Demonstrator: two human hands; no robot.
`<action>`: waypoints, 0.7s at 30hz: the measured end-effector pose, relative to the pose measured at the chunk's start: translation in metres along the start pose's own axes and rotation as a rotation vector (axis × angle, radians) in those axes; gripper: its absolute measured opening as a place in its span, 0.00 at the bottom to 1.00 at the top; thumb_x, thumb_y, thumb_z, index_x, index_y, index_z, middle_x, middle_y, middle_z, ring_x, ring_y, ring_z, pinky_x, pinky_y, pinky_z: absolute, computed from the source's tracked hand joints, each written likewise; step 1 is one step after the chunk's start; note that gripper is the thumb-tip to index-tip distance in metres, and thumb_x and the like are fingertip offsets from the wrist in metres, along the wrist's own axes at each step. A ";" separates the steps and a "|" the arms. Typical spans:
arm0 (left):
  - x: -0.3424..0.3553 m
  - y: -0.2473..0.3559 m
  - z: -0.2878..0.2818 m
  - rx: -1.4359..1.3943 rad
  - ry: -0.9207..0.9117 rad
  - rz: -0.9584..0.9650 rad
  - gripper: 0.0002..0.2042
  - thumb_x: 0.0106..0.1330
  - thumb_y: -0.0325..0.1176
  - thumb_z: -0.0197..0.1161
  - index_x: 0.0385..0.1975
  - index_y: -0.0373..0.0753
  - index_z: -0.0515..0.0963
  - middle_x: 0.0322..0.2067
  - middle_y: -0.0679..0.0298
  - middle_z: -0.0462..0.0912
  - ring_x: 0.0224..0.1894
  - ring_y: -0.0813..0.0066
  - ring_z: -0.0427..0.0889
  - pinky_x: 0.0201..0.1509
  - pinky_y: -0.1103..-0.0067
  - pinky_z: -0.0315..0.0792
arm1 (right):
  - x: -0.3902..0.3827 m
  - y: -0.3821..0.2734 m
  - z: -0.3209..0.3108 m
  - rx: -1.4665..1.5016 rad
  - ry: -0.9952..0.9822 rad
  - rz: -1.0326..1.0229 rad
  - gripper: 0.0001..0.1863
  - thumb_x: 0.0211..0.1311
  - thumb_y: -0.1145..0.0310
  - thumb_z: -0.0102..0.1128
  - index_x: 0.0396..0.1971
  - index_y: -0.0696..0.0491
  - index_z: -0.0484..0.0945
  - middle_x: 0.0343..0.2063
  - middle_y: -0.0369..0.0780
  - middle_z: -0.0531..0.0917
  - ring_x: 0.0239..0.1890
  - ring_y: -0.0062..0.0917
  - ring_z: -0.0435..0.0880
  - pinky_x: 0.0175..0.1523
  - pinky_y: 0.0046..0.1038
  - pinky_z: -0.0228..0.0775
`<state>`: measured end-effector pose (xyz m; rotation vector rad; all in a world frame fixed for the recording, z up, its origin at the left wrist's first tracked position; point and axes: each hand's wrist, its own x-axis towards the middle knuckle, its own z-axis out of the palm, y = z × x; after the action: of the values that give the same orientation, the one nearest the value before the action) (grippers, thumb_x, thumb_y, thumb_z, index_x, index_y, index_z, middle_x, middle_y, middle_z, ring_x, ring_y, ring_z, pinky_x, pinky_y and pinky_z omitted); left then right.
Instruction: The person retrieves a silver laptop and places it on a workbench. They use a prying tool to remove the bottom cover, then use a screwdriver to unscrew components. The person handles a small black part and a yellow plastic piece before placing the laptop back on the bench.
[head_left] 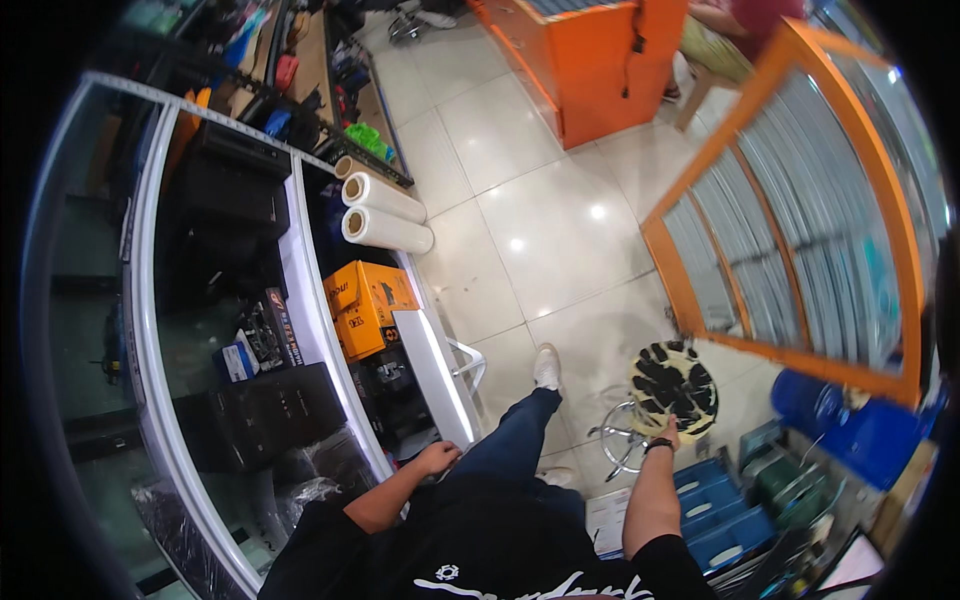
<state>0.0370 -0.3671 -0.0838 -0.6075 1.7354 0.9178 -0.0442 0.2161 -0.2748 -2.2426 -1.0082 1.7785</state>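
Black T-shirt (480, 545) foremost, the person's right hand (668, 435) meets a worn round stool (675, 385), the half-curled left hand (438, 458) hangs beside a white panel (428, 375), both grips unclear.

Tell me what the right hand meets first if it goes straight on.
The right hand would likely meet the black-and-cream stool seat; it appears at its edge, though depth is unclear.
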 end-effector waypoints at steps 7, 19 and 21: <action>-0.002 -0.012 -0.013 -0.563 0.014 -0.147 0.16 0.73 0.40 0.58 0.43 0.30 0.81 0.29 0.60 0.85 0.28 0.70 0.84 0.34 0.76 0.78 | -0.185 -0.010 0.216 -0.281 -0.200 -0.181 0.22 0.61 0.67 0.74 0.47 0.68 0.80 0.43 0.53 0.86 0.40 0.44 0.88 0.45 0.45 0.84; -0.063 0.033 0.050 -1.018 0.280 -0.260 0.18 0.75 0.45 0.57 0.48 0.34 0.81 0.36 0.58 0.87 0.36 0.71 0.86 0.39 0.76 0.79 | -0.251 0.052 0.641 -0.556 -0.841 -0.452 0.37 0.52 0.68 0.81 0.62 0.60 0.74 0.52 0.41 0.83 0.49 0.33 0.83 0.55 0.36 0.76; -0.070 0.077 0.097 -1.209 0.247 -0.417 0.20 0.75 0.47 0.55 0.49 0.34 0.80 0.37 0.57 0.87 0.38 0.71 0.86 0.41 0.74 0.79 | -0.314 0.061 0.702 -0.613 -0.918 -0.424 0.33 0.55 0.66 0.80 0.58 0.61 0.76 0.49 0.43 0.84 0.47 0.35 0.85 0.51 0.39 0.80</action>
<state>0.0560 -0.2459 -0.0126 -1.8318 1.0029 1.5750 -0.6792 -0.2213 -0.2603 -1.1125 -2.2177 2.5183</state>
